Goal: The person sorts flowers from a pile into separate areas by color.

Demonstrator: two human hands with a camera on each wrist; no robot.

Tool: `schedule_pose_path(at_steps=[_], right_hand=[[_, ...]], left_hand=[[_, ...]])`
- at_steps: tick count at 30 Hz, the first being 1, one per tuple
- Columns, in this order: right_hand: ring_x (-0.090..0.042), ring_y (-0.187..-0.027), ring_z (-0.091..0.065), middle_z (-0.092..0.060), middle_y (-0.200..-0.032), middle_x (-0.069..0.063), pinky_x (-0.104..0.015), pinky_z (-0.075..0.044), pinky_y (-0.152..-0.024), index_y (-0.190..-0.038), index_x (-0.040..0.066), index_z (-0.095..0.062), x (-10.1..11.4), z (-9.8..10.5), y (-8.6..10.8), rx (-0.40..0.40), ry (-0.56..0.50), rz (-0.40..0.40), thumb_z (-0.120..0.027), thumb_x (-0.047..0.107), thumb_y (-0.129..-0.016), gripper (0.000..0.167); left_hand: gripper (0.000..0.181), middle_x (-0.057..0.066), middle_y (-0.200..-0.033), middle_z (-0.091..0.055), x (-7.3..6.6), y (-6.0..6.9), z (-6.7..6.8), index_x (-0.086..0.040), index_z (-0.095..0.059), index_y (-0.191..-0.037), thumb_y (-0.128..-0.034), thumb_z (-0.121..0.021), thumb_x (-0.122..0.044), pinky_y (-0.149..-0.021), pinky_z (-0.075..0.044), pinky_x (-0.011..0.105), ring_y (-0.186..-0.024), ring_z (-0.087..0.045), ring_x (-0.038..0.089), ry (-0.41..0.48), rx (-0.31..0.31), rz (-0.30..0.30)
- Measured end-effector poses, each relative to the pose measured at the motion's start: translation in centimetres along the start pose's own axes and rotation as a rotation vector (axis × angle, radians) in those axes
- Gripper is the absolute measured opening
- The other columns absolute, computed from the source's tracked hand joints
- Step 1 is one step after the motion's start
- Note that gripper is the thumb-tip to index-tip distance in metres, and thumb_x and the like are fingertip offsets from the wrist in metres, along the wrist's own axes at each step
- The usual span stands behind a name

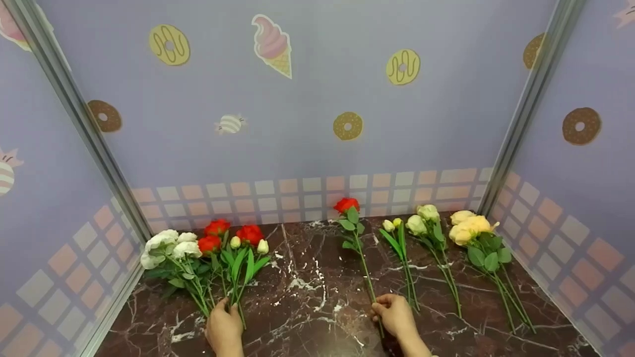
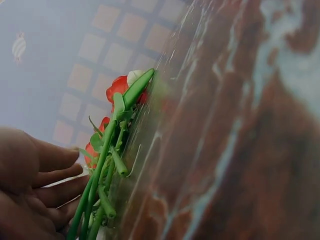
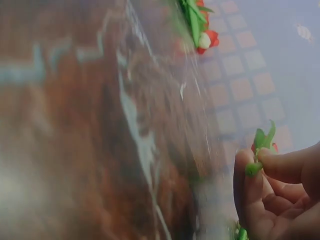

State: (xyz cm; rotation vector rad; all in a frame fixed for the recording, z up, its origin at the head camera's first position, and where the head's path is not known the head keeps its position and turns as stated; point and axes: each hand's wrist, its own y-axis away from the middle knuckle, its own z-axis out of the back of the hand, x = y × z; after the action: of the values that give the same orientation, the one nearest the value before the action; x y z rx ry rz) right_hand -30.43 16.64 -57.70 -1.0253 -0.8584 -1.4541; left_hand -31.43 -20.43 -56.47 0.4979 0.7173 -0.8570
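Observation:
My right hand (image 1: 395, 316) pinches the lower stem of a single red rose (image 1: 347, 205) between thumb and fingers. The stem's cut green end (image 3: 253, 169) sticks out of the pinch in the right wrist view. On the left, my left hand (image 1: 224, 328) is beside the lower stems of white tulips (image 1: 249, 265) with long green leaves and several red roses (image 1: 250, 234). The left wrist view shows that hand's fingers (image 2: 62, 192) loosely extended against or just behind the green stems (image 2: 102, 172); exact contact is hard to tell.
White flowers (image 1: 166, 243) lie at the far left. Right of the single rose are yellowish tulips (image 1: 388, 225), pale green roses (image 1: 416, 224) and yellow roses (image 1: 469, 230). All lie on a dark marbled tabletop (image 1: 302, 317), with patterned walls (image 1: 317, 148) behind and at both sides.

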Motion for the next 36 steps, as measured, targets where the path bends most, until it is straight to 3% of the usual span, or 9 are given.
schedule_pose_path(at_steps=[4, 10, 16, 19, 23, 25, 28, 31, 36], right_hand=[[-0.017, -0.058, -0.07, -0.073, -0.072, -0.014, -0.024, -0.056, -0.054, -0.091, -0.013, -0.067, -0.3, 0.4, -0.3, -0.044, 0.068, 0.001, -0.066, -0.006, -0.091, 0.006], [-0.017, -0.059, -0.071, -0.073, -0.07, -0.011, -0.027, -0.055, -0.054, -0.089, -0.01, -0.069, -0.6, 0.7, -0.8, -0.059, 0.193, -0.012, -0.07, -0.002, -0.091, 0.008], [-0.015, -0.061, -0.071, -0.072, -0.069, -0.007, -0.031, -0.057, -0.057, -0.085, -0.005, -0.069, -0.7, 0.8, -1.3, -0.07, 0.281, -0.038, -0.072, 0.002, -0.089, 0.009], [-0.018, -0.066, -0.07, -0.073, -0.071, -0.008, -0.036, -0.058, -0.062, -0.083, -0.002, -0.07, -0.6, 0.8, -1.4, -0.085, 0.359, -0.031, -0.075, 0.006, -0.088, 0.01], [-0.026, -0.074, -0.07, -0.074, -0.079, -0.011, -0.044, -0.058, -0.069, -0.083, 0.0, -0.072, -0.4, 0.9, -1.4, -0.092, 0.434, -0.03, -0.077, 0.01, -0.086, 0.012], [-0.028, -0.077, -0.07, -0.074, -0.082, -0.013, -0.046, -0.058, -0.071, -0.083, 0.0, -0.072, -0.4, 0.9, -1.5, -0.086, 0.443, -0.038, -0.077, 0.011, -0.085, 0.012], [-0.03, -0.079, -0.07, -0.074, -0.084, -0.015, -0.048, -0.058, -0.072, -0.084, -0.001, -0.071, -0.4, 0.9, -1.6, -0.074, 0.442, -0.047, -0.076, 0.011, -0.085, 0.012], [-0.03, -0.08, -0.07, -0.074, -0.084, -0.014, -0.047, -0.058, -0.073, -0.085, -0.001, -0.072, -0.4, 0.9, -1.7, -0.075, 0.451, -0.048, -0.076, 0.01, -0.085, 0.011], [-0.031, -0.081, -0.071, -0.074, -0.085, -0.014, -0.048, -0.058, -0.074, -0.086, -0.001, -0.071, -0.5, 0.8, -1.6, -0.082, 0.465, -0.035, -0.078, 0.008, -0.083, 0.012]], left_hand=[[0.045, 0.029, -0.142, -0.056, 0.0, 0.0, 0.1, 0.005, -0.052, -0.144, -0.1021, -0.06, -0.008, -0.12, -0.025, 0.068, -0.131, -0.052, 0.049, -0.022, 0.024, 0.014], [0.041, 0.026, -0.126, -0.067, 0.1, 0.3, 0.2, 0.006, -0.057, -0.138, -0.0986, -0.062, -0.002, -0.11, -0.038, 0.063, -0.121, -0.059, 0.046, -0.043, 0.015, 0.02], [0.039, 0.028, -0.129, -0.066, -0.3, 0.5, 0.5, 0.008, -0.058, -0.137, -0.1006, -0.06, -0.004, -0.108, -0.042, 0.062, -0.122, -0.06, 0.048, -0.039, 0.043, 0.004], [0.039, 0.031, -0.131, -0.065, -0.6, 0.6, 0.7, 0.01, -0.058, -0.137, -0.1021, -0.059, -0.006, -0.103, -0.05, 0.059, -0.119, -0.063, 0.046, 0.062, 0.074, -0.007], [0.041, 0.029, -0.12, -0.07, -0.8, 0.6, 0.8, 0.013, -0.057, -0.137, -0.103, -0.06, -0.009, -0.08, -0.061, 0.044, -0.088, -0.074, 0.031, 0.322, 0.15, 0.004], [0.042, 0.024, -0.108, -0.076, -0.7, 0.5, 0.7, 0.013, -0.057, -0.138, -0.1047, -0.06, -0.013, -0.067, -0.059, 0.033, -0.072, -0.073, 0.019, 0.463, 0.201, 0.04], [0.045, 0.012, -0.092, -0.079, -0.5, 0.4, 0.3, 0.012, -0.055, -0.14, -0.1073, -0.057, -0.019, -0.058, -0.055, 0.025, -0.069, -0.071, 0.01, 0.64, 0.258, 0.116], [0.046, 0.002, -0.086, -0.078, -0.4, 0.3, 0.0, 0.011, -0.052, -0.143, -0.1085, -0.054, -0.02, -0.061, -0.057, 0.024, -0.071, -0.071, 0.009, 0.738, 0.288, 0.168], [0.046, 0.001, -0.087, -0.077, -0.4, 0.3, -0.4, 0.015, -0.047, -0.144, -0.1068, -0.055, -0.01, -0.077, -0.064, 0.03, -0.074, -0.072, 0.008, 0.861, 0.344, 0.157]])
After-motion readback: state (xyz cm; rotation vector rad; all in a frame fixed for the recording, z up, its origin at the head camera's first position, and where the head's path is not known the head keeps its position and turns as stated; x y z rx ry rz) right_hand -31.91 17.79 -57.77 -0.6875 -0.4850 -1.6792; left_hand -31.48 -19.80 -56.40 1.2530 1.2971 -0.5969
